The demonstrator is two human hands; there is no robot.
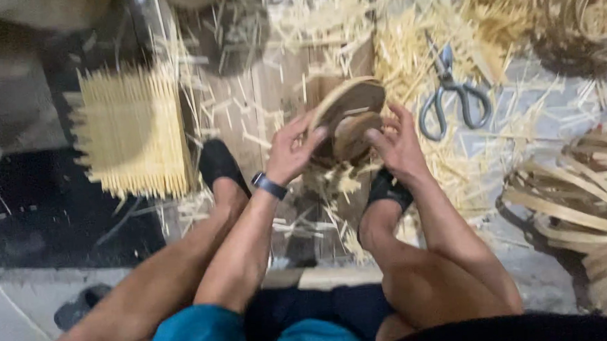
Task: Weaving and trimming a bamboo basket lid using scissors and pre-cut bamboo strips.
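A small round woven basket [348, 117] with a pale bamboo rim is held tilted between my feet, its brown hollow facing me. My left hand [293, 149] grips its left edge, and a dark band sits on that wrist. My right hand [398, 145] holds the basket's right side with the fingers spread over the rim. Both hands hover above wooden floor planks [265, 96] littered with bamboo slivers.
A flat woven bamboo mat [132, 131] lies to the left. Scissors [452, 95] rest on the strips at the upper right. Coils of bamboo strip [581, 190] pile up at the right. My feet in dark shoes [220, 165] flank the basket.
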